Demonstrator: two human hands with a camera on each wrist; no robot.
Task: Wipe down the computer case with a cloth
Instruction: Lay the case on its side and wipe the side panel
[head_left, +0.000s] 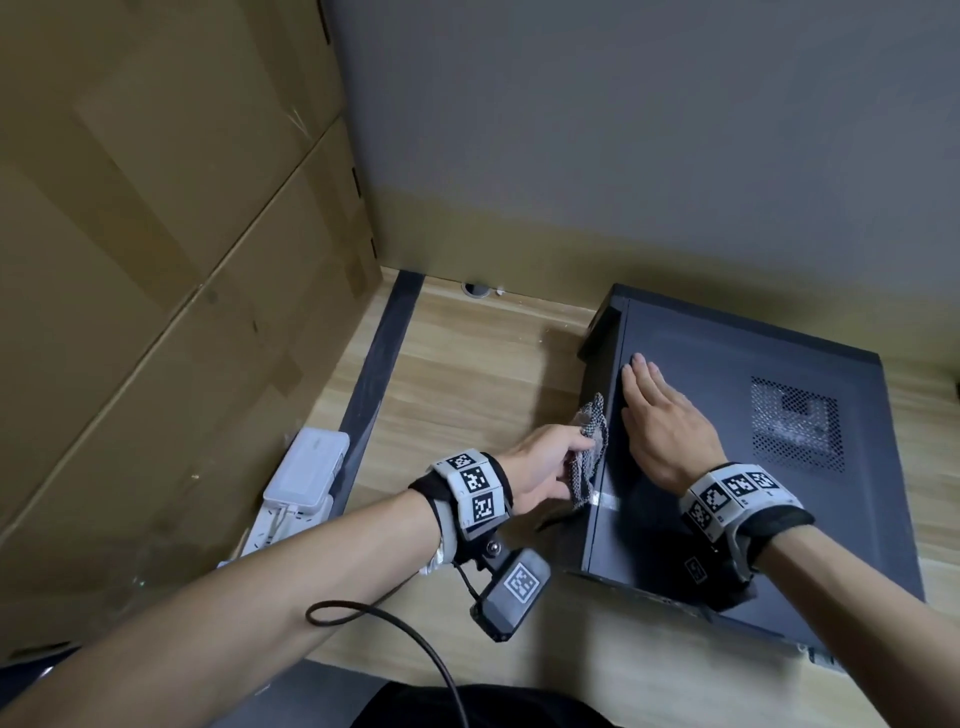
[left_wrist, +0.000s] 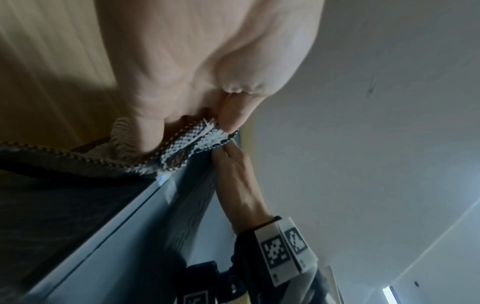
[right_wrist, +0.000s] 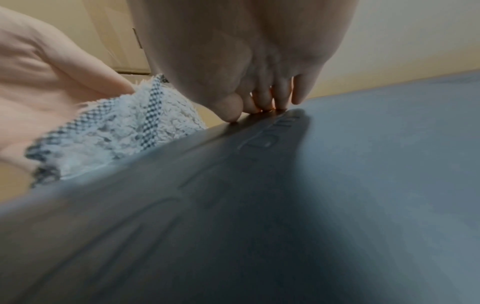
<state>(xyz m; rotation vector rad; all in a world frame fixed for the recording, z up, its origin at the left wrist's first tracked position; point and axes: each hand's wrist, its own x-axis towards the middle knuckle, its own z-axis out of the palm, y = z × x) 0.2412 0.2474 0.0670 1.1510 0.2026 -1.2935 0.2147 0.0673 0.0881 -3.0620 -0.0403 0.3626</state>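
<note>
A flat, open right hand steadies the computer case on the bench while the left hand grips a cloth against its side, where a snagged fringe or a sliding case appear the likeliest mishaps.

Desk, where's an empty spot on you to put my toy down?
The wooden desk shows bare between the grey strip and the computer case, up to the back wall. It is crowded where the left hand presses the cloth against the case's side. The right hand lies flat on top. The white power strip fills the left edge.
</note>
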